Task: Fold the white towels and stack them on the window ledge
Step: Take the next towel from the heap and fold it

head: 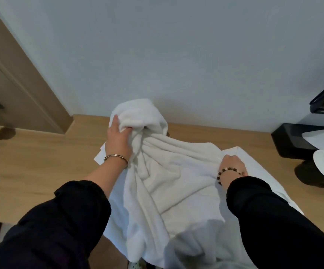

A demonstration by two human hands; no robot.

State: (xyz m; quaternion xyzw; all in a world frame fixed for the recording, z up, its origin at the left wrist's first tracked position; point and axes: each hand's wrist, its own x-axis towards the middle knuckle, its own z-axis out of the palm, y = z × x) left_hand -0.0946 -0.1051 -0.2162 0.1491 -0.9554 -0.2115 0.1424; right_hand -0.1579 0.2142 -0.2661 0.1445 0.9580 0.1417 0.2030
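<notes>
Grips a bunched fold of the white towel [167, 181] with the left hand [118, 140], fingers curled in, near the wooden counter's [41, 162] far edge. Clutches the towel's right border in the right hand [231, 165], mid-counter. Has the rest crumpled over the counter's front edge.

The left hand [118, 140] reaches forward on an outstretched arm, palm down, its fingers [127, 130] bunched into the crumpled white terry towel [167, 171]. The right hand [231, 164] sits nearer, knuckles up, fingers curled into the same cloth (their tips hidden). The black sleeves [70, 210] are pushed up both forearms; a thin metal bangle [116, 157] rings the left wrist, a dark bead bracelet [227, 171] the right.
</notes>
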